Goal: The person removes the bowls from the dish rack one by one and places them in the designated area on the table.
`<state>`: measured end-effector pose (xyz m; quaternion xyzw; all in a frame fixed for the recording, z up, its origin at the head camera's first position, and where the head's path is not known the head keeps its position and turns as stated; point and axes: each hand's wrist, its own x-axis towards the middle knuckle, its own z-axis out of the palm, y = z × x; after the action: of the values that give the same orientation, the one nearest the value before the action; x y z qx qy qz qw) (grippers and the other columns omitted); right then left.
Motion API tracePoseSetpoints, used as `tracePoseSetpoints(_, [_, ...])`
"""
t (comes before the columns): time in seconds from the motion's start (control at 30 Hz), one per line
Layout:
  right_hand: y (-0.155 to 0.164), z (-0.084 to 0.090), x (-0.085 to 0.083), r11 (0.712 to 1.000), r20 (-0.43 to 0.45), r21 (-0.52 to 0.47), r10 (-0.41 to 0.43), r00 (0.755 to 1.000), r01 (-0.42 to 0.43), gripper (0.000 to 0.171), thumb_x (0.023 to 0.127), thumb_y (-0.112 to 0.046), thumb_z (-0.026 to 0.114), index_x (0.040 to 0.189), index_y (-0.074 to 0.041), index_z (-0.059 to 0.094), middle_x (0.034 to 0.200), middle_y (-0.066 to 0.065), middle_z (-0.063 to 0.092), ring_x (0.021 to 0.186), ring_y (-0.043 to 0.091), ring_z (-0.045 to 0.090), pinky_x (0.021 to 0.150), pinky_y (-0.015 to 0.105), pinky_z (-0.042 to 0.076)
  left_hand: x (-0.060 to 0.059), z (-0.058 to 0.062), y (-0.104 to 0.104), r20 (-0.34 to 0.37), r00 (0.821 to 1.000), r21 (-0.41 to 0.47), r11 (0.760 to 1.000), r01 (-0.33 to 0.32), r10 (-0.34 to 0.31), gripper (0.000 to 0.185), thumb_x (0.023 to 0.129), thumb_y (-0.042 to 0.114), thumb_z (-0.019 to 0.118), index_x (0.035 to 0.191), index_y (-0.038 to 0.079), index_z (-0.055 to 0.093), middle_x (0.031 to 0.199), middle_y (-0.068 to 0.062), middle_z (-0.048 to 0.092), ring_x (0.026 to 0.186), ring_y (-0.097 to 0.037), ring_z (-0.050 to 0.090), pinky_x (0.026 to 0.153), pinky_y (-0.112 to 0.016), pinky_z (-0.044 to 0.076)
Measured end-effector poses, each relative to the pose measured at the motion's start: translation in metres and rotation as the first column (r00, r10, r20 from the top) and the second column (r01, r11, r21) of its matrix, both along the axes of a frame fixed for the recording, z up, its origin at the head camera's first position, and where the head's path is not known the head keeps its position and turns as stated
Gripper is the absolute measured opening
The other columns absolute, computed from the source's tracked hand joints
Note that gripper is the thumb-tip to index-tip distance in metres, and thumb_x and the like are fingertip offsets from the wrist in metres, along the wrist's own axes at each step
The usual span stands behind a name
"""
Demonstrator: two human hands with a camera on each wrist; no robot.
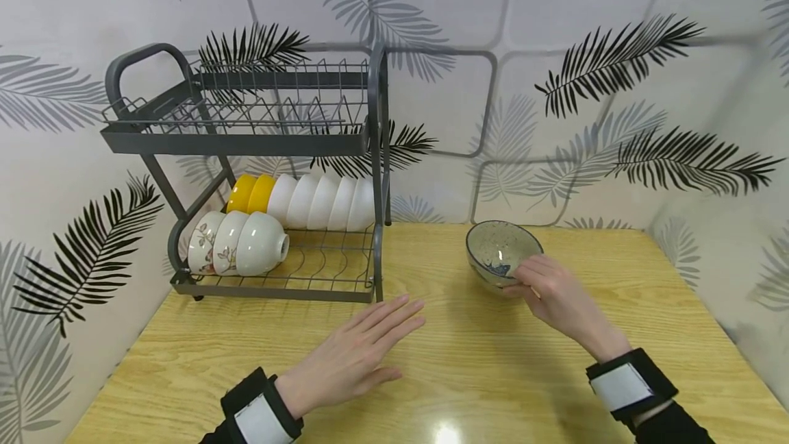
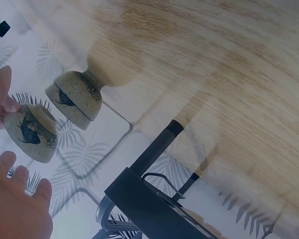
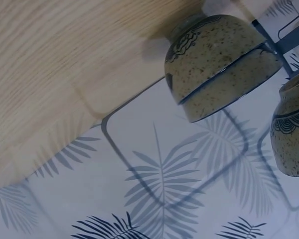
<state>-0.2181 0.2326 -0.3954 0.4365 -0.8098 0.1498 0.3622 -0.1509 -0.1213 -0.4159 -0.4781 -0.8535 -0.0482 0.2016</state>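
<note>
My right hand pinches the near right rim of a speckled grey-beige bowl with dark blue decoration, mouth upward. In the left wrist view, this held bowl is apart from two similar nested bowls standing on the table. The right wrist view shows the nested bowls and part of the held bowl; in the head view the held bowl hides the nested pair. With fingers extended, my left hand is over the table in front of the rack and holds nothing.
A two-tier dark grey dish rack stands at the left. White bowls, two yellow bowls and three flower-patterned bowls line its lower tier. A patterned wall rises behind the wooden table.
</note>
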Motion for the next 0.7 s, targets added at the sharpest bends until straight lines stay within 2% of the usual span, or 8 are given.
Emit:
tracePoseSetpoints(0.03, [0.001, 0.000, -0.002, 1.000, 0.004, 0.004, -0.017, 1.000, 0.017, 0.031, 0.065, 0.007, 0.085, 0.075, -0.008, 0.060, 0.070, -0.002, 0.061, 0.068, 0.013, 0.058, 0.062, 0.032, 0.052, 0.000, 0.000, 0.000, 0.004, 1.000, 0.000, 1.000, 0.000, 0.000, 0.091, 0.085, 0.039, 0.080, 0.157, 0.011, 0.032, 0.166, -0.007, 0.030, 0.154, -0.025, 0.031, 0.121, -0.045, 0.037])
tracePoseSetpoints(0.3, [0.006, -0.011, -0.015, 0.997, 0.037, -0.016, -0.075, 0.996, 0.076, 0.031, 0.064, 0.013, 0.085, 0.074, -0.007, 0.063, 0.069, 0.001, 0.064, 0.064, 0.013, 0.058, 0.056, 0.032, 0.050, 0.001, -0.002, -0.001, 0.012, 1.000, -0.002, 1.000, 0.001, -0.001, 0.091, 0.086, 0.039, 0.079, 0.158, 0.012, 0.029, 0.167, -0.007, 0.030, 0.154, -0.025, 0.031, 0.122, -0.044, 0.037])
tracePoseSetpoints(0.53, [0.009, -0.022, -0.023, 0.992, 0.048, -0.031, -0.120, 0.992, 0.121, 0.027, 0.068, 0.008, 0.084, 0.075, -0.007, 0.062, 0.067, 0.001, 0.063, 0.062, 0.014, 0.057, 0.056, 0.033, 0.049, 0.001, -0.004, -0.001, 0.015, 1.000, -0.003, 1.000, 0.002, -0.002, 0.093, 0.086, 0.038, 0.080, 0.159, 0.013, 0.028, 0.167, -0.007, 0.029, 0.152, -0.026, 0.033, 0.121, -0.044, 0.038])
tracePoseSetpoints(0.7, [0.011, -0.032, -0.027, 0.987, 0.100, -0.031, -0.156, 0.983, 0.160, 0.022, 0.071, 0.006, 0.083, 0.078, -0.006, 0.065, 0.070, 0.002, 0.067, 0.063, 0.016, 0.062, 0.057, 0.035, 0.052, 0.001, -0.005, -0.001, 0.027, 1.000, -0.022, 1.000, -0.005, 0.005, 0.094, 0.087, 0.039, 0.078, 0.160, 0.014, 0.025, 0.168, -0.005, 0.025, 0.154, -0.024, 0.031, 0.121, -0.044, 0.037])
